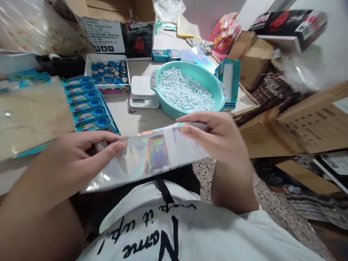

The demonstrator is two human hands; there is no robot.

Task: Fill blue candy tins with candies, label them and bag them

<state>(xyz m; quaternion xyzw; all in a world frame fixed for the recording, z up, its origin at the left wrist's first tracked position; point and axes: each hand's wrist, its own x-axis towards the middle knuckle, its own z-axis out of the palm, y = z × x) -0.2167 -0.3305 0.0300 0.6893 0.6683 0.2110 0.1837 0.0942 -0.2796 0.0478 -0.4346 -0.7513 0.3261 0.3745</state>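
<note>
A shiny holographic silver pouch [146, 154] lies sideways between my two hands, just above my lap. My left hand [89, 150] pinches its left end, thumb on top and fingers behind. At the other end my right hand [209, 132] grips it the same way, thumb pressed on its upper edge. Behind the pouch stands a turquoise oval basin [187, 90] partly filled with small pale pellets [185, 90]. A white kitchen scale [143, 92] sits left of the basin. What the pouch contains, if anything, does not show.
To the left are a row of blue printed boxes [87, 105] and a white carton [126, 85] of blue-and-silver caps [108, 72]. Behind them rises an open cardboard box [114, 32]. Brown cartons [312, 119] crowd the right side. More holographic sheets [198, 58] lie behind the basin.
</note>
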